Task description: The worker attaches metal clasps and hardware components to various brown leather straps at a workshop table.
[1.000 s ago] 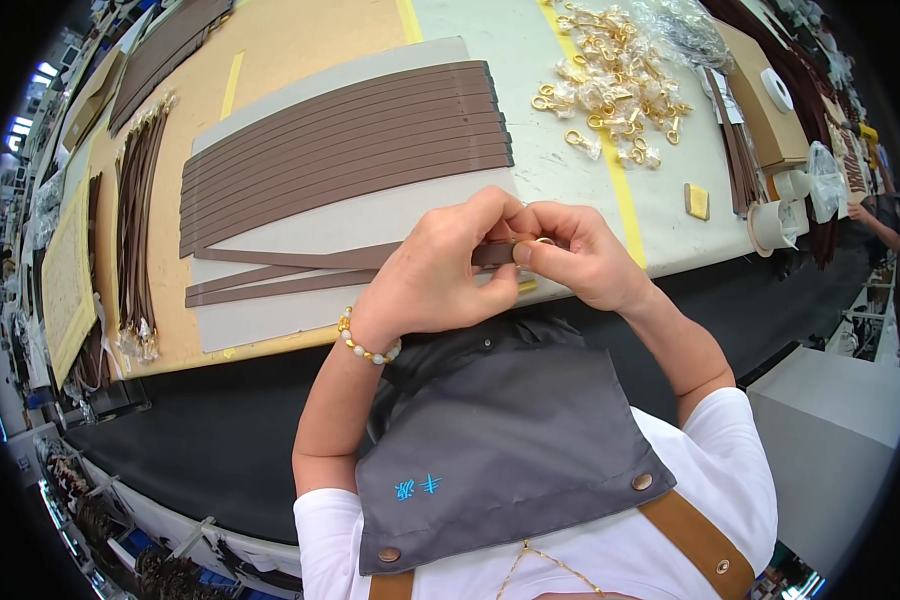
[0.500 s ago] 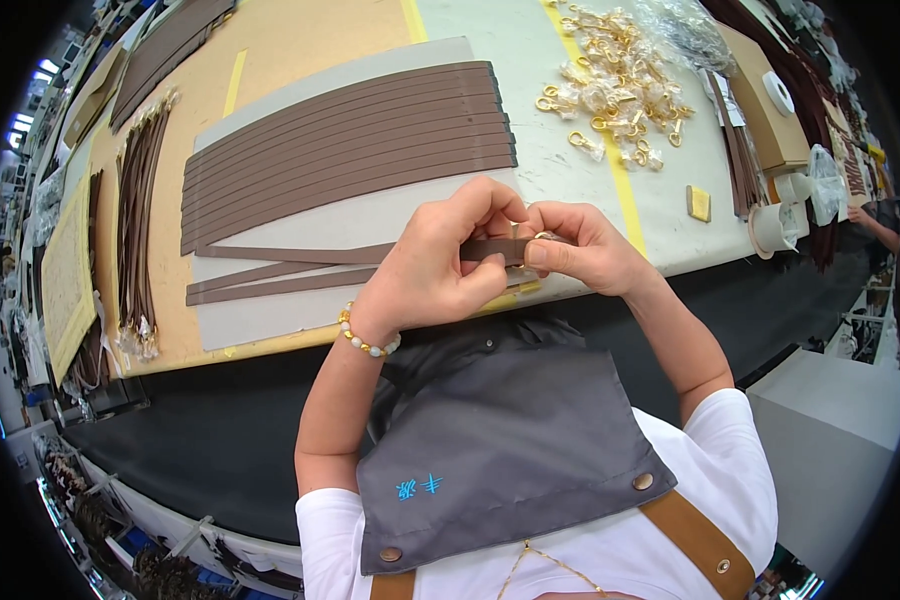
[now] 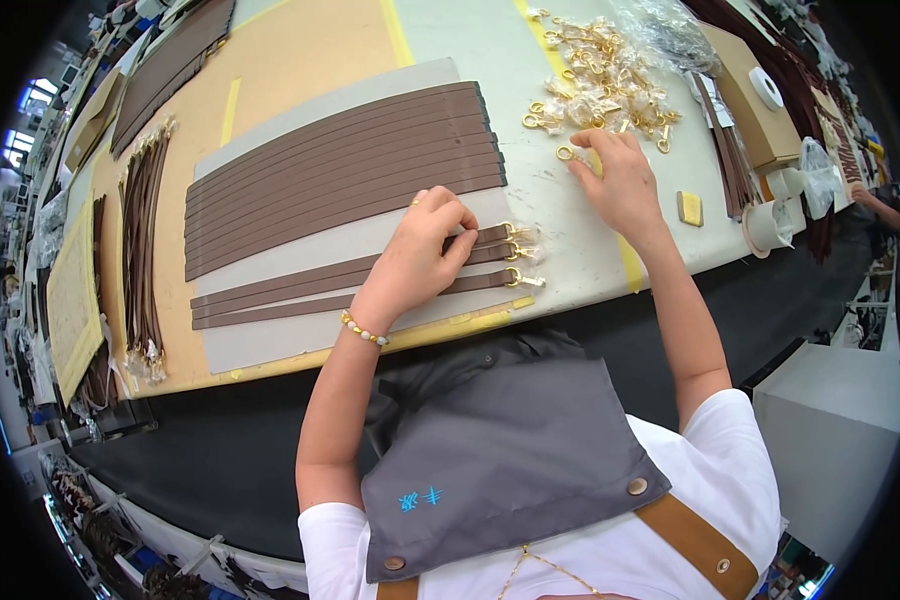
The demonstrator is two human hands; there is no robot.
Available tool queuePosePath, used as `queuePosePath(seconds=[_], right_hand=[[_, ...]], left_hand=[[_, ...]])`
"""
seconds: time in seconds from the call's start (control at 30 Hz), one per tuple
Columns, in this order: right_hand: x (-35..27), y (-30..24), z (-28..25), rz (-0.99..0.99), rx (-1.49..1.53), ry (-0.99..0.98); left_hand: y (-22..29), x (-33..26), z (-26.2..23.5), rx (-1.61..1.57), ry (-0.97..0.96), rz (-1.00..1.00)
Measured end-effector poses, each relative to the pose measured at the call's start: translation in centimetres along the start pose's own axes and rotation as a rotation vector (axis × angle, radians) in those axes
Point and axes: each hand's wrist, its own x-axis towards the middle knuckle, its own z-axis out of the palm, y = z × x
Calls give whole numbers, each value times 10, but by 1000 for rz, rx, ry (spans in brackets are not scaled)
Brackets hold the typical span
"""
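My left hand lies over the brown straps on the grey board, its fingers curled and thumb pressed in at the upper loose strap. Fingers and palm hide that strap's middle. Below it runs another brown strap. These loose straps end on the right in gold clasps, with bits of clear plastic around them. Out to the right, my right hand pinches a gold clasp with a ring end, beside the pile of plastic-wrapped gold clasps.
A row of flat brown straps lies across the grey board. Bundled straps hang at the left. On the right are a yellow-topped block, a cardboard box and a white roll. A co-worker's arm shows far right.
My hands have parted. The right hand moved right and away to the clasp pile and took a clasp; the left stayed over the straps. The loose straps' clasped ends now show.
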Motion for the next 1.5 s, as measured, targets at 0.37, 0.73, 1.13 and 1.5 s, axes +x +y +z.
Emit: queuePosePath(seconds=[0.37,0.73,1.13,1.5], right_hand=[[-20,-11,6,129,205,-228],[-30,-13,-5,112,164,-288],[-35,-9,3,384,750,-232],[-30,-21,10,505,1446,-329]], left_hand=[[-22,26,8,240,53,-63],[-19,22,6,205,50,-25],[-28,28,4,287,39,44],[4,29,-23,-27,-10,-186]])
